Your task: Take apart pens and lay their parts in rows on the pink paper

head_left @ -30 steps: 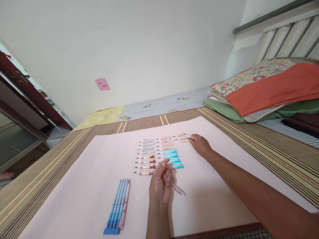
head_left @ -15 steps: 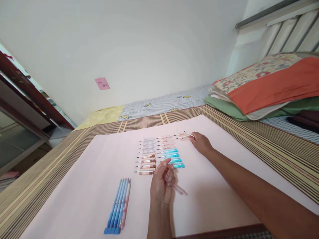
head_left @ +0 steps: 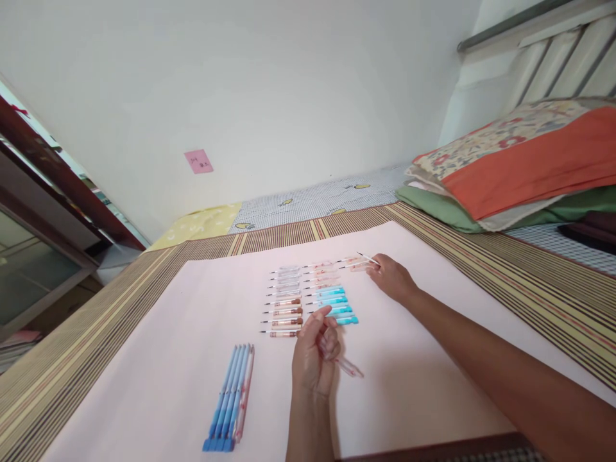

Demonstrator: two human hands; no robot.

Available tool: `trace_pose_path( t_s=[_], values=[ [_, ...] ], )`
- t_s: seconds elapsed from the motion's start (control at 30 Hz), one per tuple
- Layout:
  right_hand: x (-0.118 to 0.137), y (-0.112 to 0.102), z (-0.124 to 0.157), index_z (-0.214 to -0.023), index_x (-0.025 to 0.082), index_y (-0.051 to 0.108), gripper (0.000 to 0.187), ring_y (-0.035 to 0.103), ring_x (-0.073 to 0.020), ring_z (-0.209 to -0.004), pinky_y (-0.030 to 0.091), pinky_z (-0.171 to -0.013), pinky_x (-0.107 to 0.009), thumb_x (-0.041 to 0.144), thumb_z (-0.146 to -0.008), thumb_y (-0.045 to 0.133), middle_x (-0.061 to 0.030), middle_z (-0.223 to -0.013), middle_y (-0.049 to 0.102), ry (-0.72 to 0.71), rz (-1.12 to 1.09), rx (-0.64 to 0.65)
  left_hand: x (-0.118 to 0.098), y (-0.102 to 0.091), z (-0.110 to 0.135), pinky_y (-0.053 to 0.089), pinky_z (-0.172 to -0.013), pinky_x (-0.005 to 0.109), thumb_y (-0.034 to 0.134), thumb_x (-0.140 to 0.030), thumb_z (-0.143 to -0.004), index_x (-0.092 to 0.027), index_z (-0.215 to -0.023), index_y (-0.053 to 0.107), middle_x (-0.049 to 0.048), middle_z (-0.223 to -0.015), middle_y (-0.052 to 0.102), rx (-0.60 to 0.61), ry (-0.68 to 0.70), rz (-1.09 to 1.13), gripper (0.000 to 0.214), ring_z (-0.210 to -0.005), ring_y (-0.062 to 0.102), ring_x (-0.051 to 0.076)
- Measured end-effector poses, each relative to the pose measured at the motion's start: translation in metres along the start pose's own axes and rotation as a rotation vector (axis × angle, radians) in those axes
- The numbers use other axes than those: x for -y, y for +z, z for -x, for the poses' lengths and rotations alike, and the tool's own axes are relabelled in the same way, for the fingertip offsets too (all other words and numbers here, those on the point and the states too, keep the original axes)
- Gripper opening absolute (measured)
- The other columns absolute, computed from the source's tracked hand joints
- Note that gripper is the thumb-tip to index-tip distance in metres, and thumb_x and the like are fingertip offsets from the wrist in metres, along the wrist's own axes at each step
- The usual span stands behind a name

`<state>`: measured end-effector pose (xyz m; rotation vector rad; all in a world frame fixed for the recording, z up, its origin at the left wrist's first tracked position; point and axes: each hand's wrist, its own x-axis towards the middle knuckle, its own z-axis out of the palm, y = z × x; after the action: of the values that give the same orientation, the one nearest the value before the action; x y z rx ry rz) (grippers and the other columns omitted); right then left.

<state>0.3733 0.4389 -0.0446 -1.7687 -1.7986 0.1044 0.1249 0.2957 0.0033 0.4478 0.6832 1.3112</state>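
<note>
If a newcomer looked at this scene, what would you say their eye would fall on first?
Probably the vivid orange fabric at the right edge. Next, the turquoise pens near the middle of the pale sheet, partly behind the left hand, and the blue pens side by side at the sheet's near left. The right hand, pinching a slim white refill, might also draw the eye.

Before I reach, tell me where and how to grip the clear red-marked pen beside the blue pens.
Probably pinch the clear red-marked pen mid-barrel, from its right: the blue pens lie close along its left, pale paper borders its right, and the barrel is long and slim.
</note>
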Motion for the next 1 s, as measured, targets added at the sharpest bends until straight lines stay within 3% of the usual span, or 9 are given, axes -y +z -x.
trace_pose_path(
  t_s=[0.17, 0.37, 0.7, 1.0],
  values=[
    [0.01, -0.004, 0.012, -0.114, 0.019, 0.059, 0.023, 0.063, -0.0213, -0.088, 0.041, -0.076, -0.03, 0.021, -0.102, 0.039, -0.0086, -0.109, 0.07, -0.175, 0.092, 0.067, 0.0, 0.0, 0.0, 0.016, -0.042, 0.018, 0.09, -0.035, -0.065, -0.011, -0.095, 0.077, -0.0002, -0.072, 0.063, -0.01, -0.007, -0.005, 0.041, -0.045, 0.029, 0.0],
    [0.014, 0.0, 0.009, -0.099, 0.018, 0.063, 0.014, 0.06, -0.024, -0.101, 0.038, -0.084, -0.033, 0.013, -0.097, 0.05, -0.0101, -0.108, 0.067, -0.276, 0.154, 0.128, 0.0, -0.002, -0.001, 0.016, -0.042, 0.018, 0.089, -0.036, -0.065, -0.011, -0.097, 0.077, -0.0005, -0.073, 0.063, -0.013, -0.009, -0.016, 0.042, -0.045, 0.029, 0.0],
    [-0.004, 0.002, 0.006, -0.091, 0.019, 0.066, 0.013, 0.058, -0.0242, -0.096, 0.039, -0.085, -0.034, 0.016, -0.096, 0.054, -0.01, -0.105, 0.065, -0.178, 0.131, -0.013, 0.001, -0.001, -0.002, 0.015, -0.042, 0.018, 0.09, -0.035, -0.063, -0.011, -0.094, 0.076, -0.0002, -0.073, 0.062, -0.019, -0.006, -0.015, 0.042, -0.045, 0.029, 0.0],
    [0.003, 0.001, 0.011, -0.092, 0.018, 0.066, 0.016, 0.057, -0.0259, -0.095, 0.041, -0.084, -0.036, 0.017, -0.094, 0.051, -0.0113, -0.1, 0.066, -0.19, 0.123, -0.053, 0.0, 0.0, -0.002, 0.015, -0.042, 0.018, 0.09, -0.035, -0.061, -0.011, -0.093, 0.076, -0.0008, -0.07, 0.061, -0.053, -0.008, -0.009, 0.043, -0.044, 0.028, 0.0]
  ],
)
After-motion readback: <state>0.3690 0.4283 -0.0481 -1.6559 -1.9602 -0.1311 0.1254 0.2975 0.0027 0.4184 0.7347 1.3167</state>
